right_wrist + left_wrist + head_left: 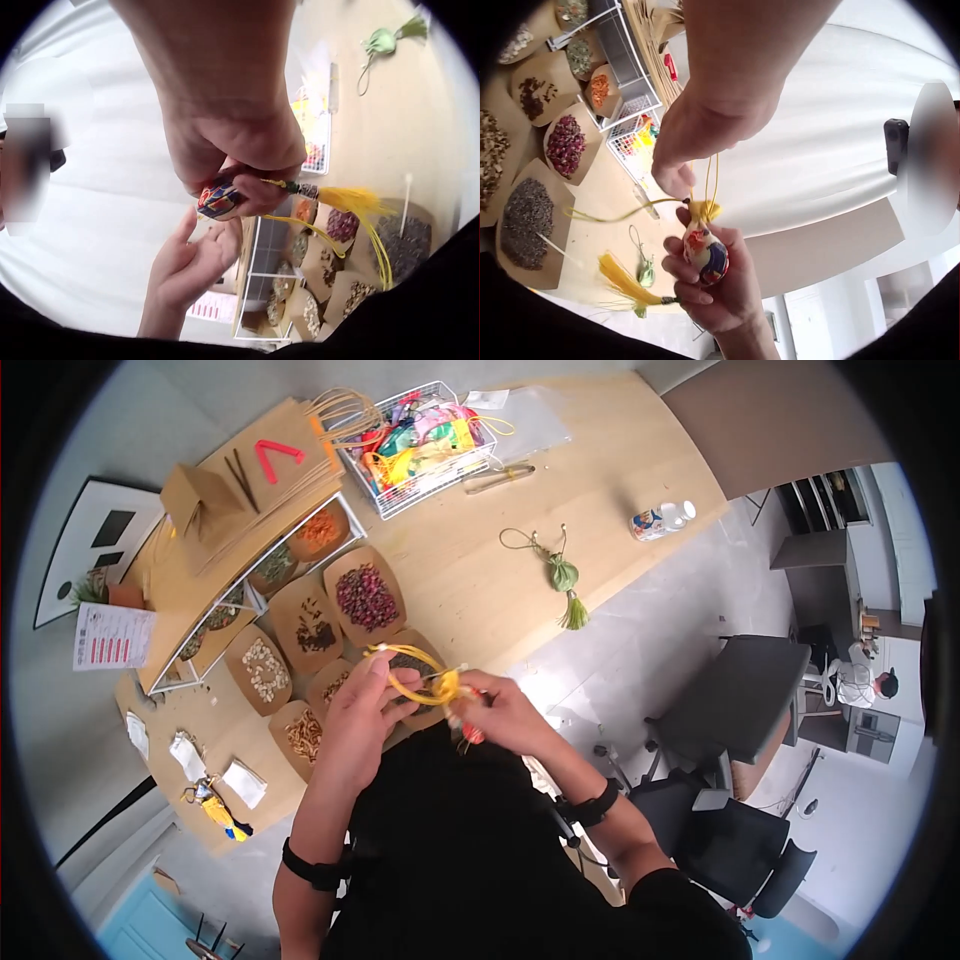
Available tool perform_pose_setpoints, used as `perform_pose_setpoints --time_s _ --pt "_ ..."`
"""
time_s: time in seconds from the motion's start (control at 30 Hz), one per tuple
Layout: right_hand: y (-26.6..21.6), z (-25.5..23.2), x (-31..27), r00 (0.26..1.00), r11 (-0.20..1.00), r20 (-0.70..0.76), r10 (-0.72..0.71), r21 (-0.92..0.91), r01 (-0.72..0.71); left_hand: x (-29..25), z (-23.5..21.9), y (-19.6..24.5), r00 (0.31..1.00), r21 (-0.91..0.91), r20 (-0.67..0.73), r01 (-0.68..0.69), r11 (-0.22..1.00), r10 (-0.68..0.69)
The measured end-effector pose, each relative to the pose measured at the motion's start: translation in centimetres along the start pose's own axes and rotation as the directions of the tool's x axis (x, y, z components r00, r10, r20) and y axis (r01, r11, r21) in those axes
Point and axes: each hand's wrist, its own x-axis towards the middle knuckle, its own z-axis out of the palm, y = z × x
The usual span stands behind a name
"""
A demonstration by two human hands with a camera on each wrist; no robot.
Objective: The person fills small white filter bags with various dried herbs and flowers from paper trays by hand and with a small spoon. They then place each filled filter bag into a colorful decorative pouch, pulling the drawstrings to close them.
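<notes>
In the left wrist view, my right hand [739, 289] grips a small drawstring pouch [714, 259] printed in red and dark blue, its yellow neck upward. A yellow tassel [622, 279] hangs out sideways below that hand. My left hand [358, 710] is raised to the left of the pouch in the head view. Between its thumb and fingers it pinches the yellow cord [412, 696], which loops across to the pouch's neck. In the right wrist view, the right fingers cover part of the pouch [217, 201].
Paper trays of dried petals [367, 598], dark seeds [526, 225] and other herbs stand close in front. A wire basket [385, 505] of colourful pouches is farther back. A green pouch [563, 573] with a tassel and a bottle [660, 520] lie to the right.
</notes>
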Motion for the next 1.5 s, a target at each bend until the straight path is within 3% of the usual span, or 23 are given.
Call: perform_pose_setpoints --time_s 0.03,0.1,0.17,0.23,0.37,0.47,0.5,0.57,0.6,0.63,0.7,0.9,1.03,1.1,1.17,1.23,1.3,1.37,1.43,1.5 --pt "-0.2 -1.7 0.3 0.994 0.997 -0.078 0.074 0.011 -0.073 0.6 0.2 -0.2 1.000 0.004 -0.005 0.007 1.000 -0.007" --pt "2.1 -5.6 1.7 0.955 0.982 -0.296 -0.005 -0.181 -0.051 1.0 0.0 -0.9 0.997 0.168 -0.048 -0.048 0.985 0.057" --pt "3.3 -9.1 3.1 0.879 0.947 -0.459 -0.131 -0.321 -0.026 1.0 -1.4 -1.1 0.998 0.143 -0.054 -0.009 0.990 0.017" --pt "4.4 -12.3 5.2 0.809 0.783 -0.506 -0.300 -0.615 -0.094 0.9 -3.4 -1.8 0.993 0.132 -0.122 0.006 0.991 0.010" --pt "5.7 -16.3 9.8 0.686 0.653 -0.531 -0.497 -0.749 -0.106 -0.2 -6.5 -3.1 0.956 0.155 -0.293 0.028 0.987 0.019" --pt "3.5 -16.6 10.9 0.668 0.656 -0.531 -0.522 -0.750 -0.084 -1.5 -8.3 -4.0 0.926 0.110 -0.377 0.019 0.994 0.024" --pt "3.7 -16.8 11.0 0.677 0.654 -0.525 -0.516 -0.752 -0.084 -1.9 -8.6 -4.3 0.922 0.103 -0.386 0.024 0.994 0.018" --pt "4.1 -17.1 11.5 0.670 0.821 -0.602 -0.434 -0.570 0.019 -2.6 -9.3 -4.5 0.906 0.059 -0.423 0.000 0.998 0.025" --pt "2.6 -16.6 11.0 0.718 0.922 -0.654 -0.238 -0.385 -0.046 -2.9 -9.9 -5.0 0.897 0.042 -0.440 -0.023 0.999 0.039" --pt "2.5 -16.8 11.1 0.722 0.921 -0.650 -0.237 -0.387 -0.045 -3.3 -10.4 -5.2 0.895 0.039 -0.445 -0.024 0.999 0.038" --pt "2.5 -17.8 11.0 0.747 0.983 -0.665 -0.028 -0.155 -0.101 -3.8 -11.2 -5.8 0.846 0.013 -0.532 -0.037 0.999 0.038" --pt "3.5 -19.9 10.4 0.742 0.979 -0.669 -0.028 -0.169 -0.115 -6.7 -15.3 -8.2 0.798 -0.047 -0.599 -0.111 0.993 0.061" --pt "0.6 -19.9 10.1 0.730 0.987 -0.681 -0.063 -0.153 -0.057 -8.4 -18.6 -12.0 0.735 -0.047 -0.677 -0.013 0.999 -0.022" --pt "-0.8 -20.6 10.5 0.753 0.972 -0.647 -0.124 -0.231 -0.039 -9.3 -20.5 -14.8 0.699 -0.021 -0.710 0.104 0.994 -0.088" --pt "-2.4 -20.5 10.8 0.759 0.965 -0.639 -0.126 -0.256 -0.055 -10.4 -22.9 -18.4 0.709 -0.079 -0.696 0.084 0.993 -0.115" --pt "-3.4 -20.3 11.3 0.699 0.940 -0.676 -0.233 -0.340 -0.016 -10.9 -24.0 -20.5 0.650 -0.205 -0.719 0.142 0.968 -0.247" --pt "-2.7 -20.3 11.3 0.705 0.929 -0.659 -0.262 -0.370 -0.001 -11.5 -24.4 -22.7 0.637 -0.193 -0.725 0.175 0.965 -0.260" --pt "0.0 -20.4 12.4 0.669 0.846 -0.614 -0.418 -0.532 0.041 -11.7 -24.2 -24.0 0.597 -0.133 -0.749 0.288 0.948 -0.286" --pt "2.2 -19.0 13.1 0.727 0.809 -0.584 -0.360 -0.584 -0.069 -12.1 -23.8 -25.3 0.605 -0.107 -0.745 0.308 0.945 -0.282" --pt "3.2 -17.2 12.6 0.761 0.820 -0.614 -0.209 -0.534 -0.206 -12.1 -23.5 -26.2 0.606 -0.092 -0.728 0.375 0.922 -0.319"
